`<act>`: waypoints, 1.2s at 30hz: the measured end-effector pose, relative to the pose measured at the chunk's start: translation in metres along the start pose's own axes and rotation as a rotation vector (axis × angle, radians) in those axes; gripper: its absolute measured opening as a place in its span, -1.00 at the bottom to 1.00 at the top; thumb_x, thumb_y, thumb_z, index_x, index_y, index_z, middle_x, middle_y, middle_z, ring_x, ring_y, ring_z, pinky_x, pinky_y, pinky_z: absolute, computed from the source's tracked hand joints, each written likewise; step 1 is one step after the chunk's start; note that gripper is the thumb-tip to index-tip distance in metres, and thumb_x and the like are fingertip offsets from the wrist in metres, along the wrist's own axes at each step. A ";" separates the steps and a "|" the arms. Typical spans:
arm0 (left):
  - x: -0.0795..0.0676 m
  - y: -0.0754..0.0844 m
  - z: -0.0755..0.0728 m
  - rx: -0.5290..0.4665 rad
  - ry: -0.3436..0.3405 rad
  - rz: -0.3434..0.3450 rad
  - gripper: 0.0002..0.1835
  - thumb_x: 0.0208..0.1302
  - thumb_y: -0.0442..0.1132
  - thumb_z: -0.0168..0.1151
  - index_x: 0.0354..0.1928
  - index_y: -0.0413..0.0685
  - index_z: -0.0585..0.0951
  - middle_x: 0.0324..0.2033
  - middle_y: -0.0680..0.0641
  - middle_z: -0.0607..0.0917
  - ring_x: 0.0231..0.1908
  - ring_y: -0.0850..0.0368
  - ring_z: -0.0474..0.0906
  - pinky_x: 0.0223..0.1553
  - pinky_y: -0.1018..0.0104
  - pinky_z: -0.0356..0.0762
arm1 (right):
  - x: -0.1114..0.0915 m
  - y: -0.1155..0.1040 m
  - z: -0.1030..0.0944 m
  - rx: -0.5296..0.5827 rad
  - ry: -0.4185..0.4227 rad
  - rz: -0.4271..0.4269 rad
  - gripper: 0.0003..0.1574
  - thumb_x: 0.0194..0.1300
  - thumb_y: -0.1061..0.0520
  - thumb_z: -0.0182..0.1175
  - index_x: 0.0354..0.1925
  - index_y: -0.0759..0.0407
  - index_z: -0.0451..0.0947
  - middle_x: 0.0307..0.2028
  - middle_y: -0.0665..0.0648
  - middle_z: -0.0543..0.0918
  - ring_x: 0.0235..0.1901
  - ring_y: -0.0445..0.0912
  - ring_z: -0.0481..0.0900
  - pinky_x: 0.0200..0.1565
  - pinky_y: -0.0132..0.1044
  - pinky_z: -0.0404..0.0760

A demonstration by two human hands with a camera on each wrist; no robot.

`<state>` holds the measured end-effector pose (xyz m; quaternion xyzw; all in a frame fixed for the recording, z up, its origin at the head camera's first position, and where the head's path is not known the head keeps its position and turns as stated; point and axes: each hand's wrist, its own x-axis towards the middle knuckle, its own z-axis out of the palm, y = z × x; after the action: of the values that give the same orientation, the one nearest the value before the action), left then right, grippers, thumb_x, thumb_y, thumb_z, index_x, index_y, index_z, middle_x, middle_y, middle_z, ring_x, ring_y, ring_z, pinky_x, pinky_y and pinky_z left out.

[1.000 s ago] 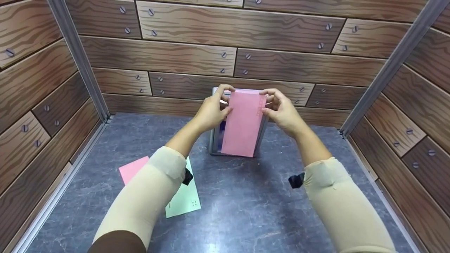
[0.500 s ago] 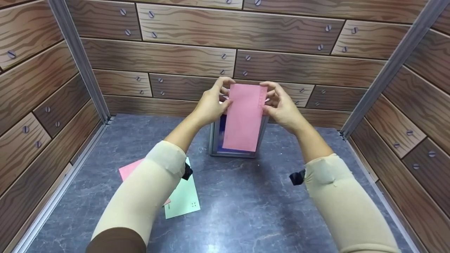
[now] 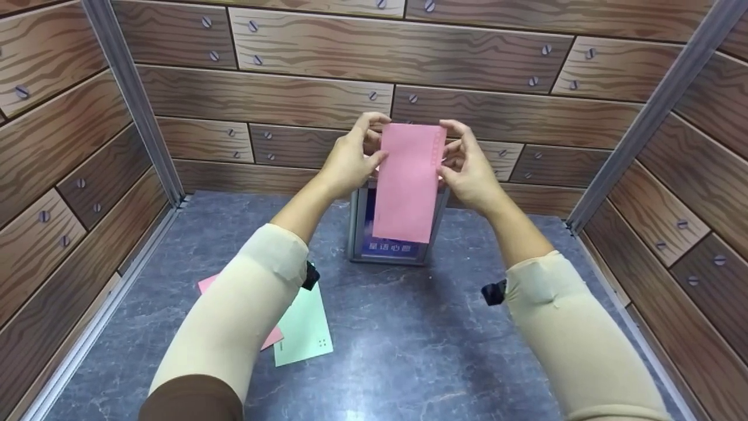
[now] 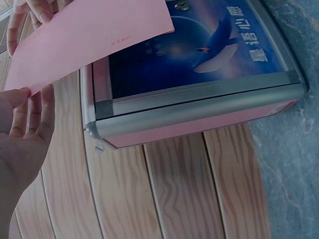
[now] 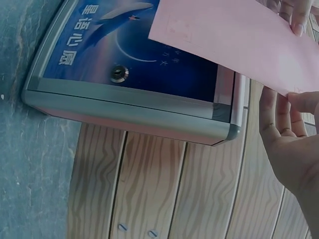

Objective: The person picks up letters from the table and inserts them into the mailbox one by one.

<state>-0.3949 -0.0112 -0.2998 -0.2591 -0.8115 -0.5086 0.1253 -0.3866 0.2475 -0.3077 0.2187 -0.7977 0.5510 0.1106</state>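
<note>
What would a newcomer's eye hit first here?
First, the pink envelope near the middle of the head view, pinched at its sides by the left hand and right hand. Next, the metal-framed box partly hidden behind it, its blue front showing a whale in the wrist views. Then the pale green sheet lying on the table beside the left sleeve.

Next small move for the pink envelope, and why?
Probably raise the pink envelope slightly with the left hand and right hand, so its lower edge clears the top of the box. Both hands pinch its side edges near the upper end, and that lower edge overlaps the box's front panel. No slot is visible.
</note>
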 end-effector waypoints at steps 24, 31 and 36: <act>0.010 0.018 -0.008 0.059 -0.004 0.101 -0.19 0.45 -0.52 0.26 0.58 0.24 0.26 -0.04 -0.11 0.70 0.00 0.08 0.78 -0.17 0.32 0.80 | 0.010 -0.030 -0.008 -0.062 0.087 -0.119 0.02 0.32 0.60 0.10 0.59 0.01 0.17 -0.14 0.04 0.55 -0.28 -0.15 0.59 -0.29 -0.45 0.69; 0.012 0.023 -0.011 0.047 0.029 0.133 -0.19 0.42 -0.54 0.26 0.59 0.18 0.27 -0.04 -0.15 0.70 0.00 -0.02 0.81 -0.03 0.35 0.80 | 0.012 -0.036 -0.010 -0.053 0.115 -0.106 0.03 0.34 0.60 0.11 0.60 -0.03 0.17 -0.15 0.06 0.57 -0.31 -0.11 0.63 -0.33 -0.35 0.79; 0.013 0.028 -0.012 0.072 0.056 0.158 -0.21 0.44 -0.52 0.27 0.59 0.17 0.28 -0.03 -0.13 0.67 -0.04 0.04 0.79 0.05 0.38 0.76 | 0.013 -0.042 -0.012 -0.071 0.136 -0.122 0.04 0.33 0.61 0.10 0.59 -0.05 0.17 -0.17 0.06 0.59 -0.28 -0.10 0.65 -0.29 -0.27 0.85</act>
<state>-0.3913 -0.0086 -0.2669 -0.3032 -0.8024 -0.4747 0.1970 -0.3788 0.2427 -0.2628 0.2247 -0.7926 0.5283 0.2054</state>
